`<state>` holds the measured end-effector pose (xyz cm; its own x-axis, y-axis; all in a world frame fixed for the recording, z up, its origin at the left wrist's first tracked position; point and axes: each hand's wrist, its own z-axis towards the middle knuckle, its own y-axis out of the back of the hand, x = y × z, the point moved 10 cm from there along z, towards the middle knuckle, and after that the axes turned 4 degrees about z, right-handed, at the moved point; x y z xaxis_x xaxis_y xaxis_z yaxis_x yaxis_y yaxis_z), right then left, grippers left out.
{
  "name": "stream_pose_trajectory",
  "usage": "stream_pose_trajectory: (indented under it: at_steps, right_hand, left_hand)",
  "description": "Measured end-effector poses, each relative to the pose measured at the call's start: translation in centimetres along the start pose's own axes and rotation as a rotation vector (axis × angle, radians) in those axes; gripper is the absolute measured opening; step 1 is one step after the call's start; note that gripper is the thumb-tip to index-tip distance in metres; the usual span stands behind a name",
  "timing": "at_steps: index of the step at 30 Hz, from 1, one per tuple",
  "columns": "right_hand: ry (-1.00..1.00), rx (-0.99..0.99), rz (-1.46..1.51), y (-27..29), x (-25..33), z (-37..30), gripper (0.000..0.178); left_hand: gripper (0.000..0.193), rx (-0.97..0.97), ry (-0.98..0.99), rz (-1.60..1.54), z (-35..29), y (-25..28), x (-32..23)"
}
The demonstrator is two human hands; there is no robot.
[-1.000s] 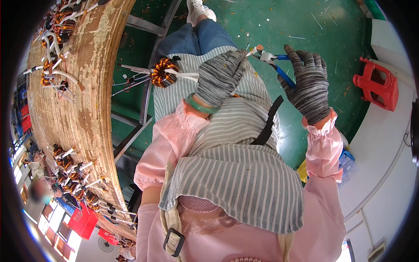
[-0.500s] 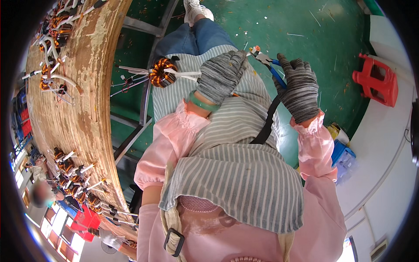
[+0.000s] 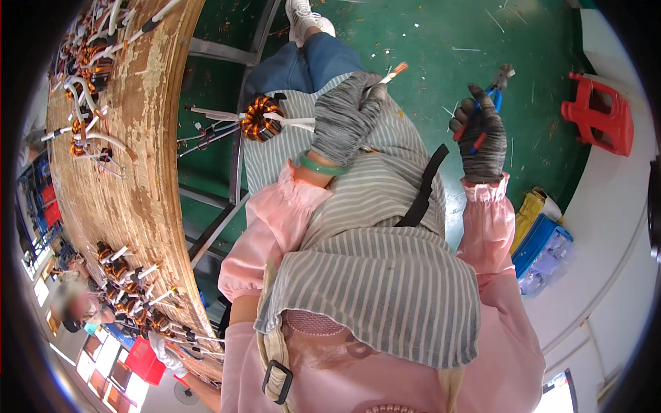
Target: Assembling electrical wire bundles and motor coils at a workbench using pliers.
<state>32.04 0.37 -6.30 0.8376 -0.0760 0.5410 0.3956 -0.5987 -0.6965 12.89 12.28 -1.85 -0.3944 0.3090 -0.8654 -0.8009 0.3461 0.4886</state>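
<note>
One coil [image 3: 261,119] at the apron's [image 3: 392,184] left edge, white wire [image 3: 299,123] clasped in the closed left hand [image 3: 348,113]; pliers [image 3: 496,93] wrapped in the curled right hand [image 3: 482,141]. Probably dense and hard, with stiff, springy wire: best held along the covered length, clear of the copper end [image 3: 398,69].

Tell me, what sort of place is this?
Probably an electrical-parts workshop: copper-wound toroidal coils lie clustered on the worn wooden workbench, small scraps litter the green floor, and the gloved right hand holds blue-handled pliers.
</note>
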Motion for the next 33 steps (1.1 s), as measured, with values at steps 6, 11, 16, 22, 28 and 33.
stream_pose_trajectory:
  at_steps: [6, 11, 16, 22, 28, 33]
  right_hand:
    - [0.292, 0.033, -1.322, -2.8, 0.8, -1.8, 0.045]
    - [0.661, 0.16, -1.678, -9.8, 0.8, -3.6, 0.053]
    - [0.914, 0.289, -1.837, -14.8, 0.1, -5.1, 0.056]
    - [1.205, 0.352, -1.921, -18.1, -0.7, -5.7, 0.06]
    - [1.21, 0.415, -2.083, -19.4, -1.4, -5.6, 0.058]
    - [1.098, 0.466, -2.176, -19.0, -2.0, -4.8, 0.059]
  left_hand:
    - [0.018, 0.08, 0.218, -0.319, -0.4, 0.4, 2.3]
    - [0.019, 0.083, 0.317, -0.536, -0.3, 3.2, 1.6]
    - [0.023, 0.143, 0.421, -0.68, -0.9, 4.5, 2.0]
    - [0.019, 0.208, 0.461, -0.911, -1.5, 4.7, 2.0]
    - [0.02, 0.214, 0.49, -0.905, -1.8, 4.9, 2.0]
    - [0.021, 0.232, 0.47, -0.852, -1.8, 4.8, 2.1]
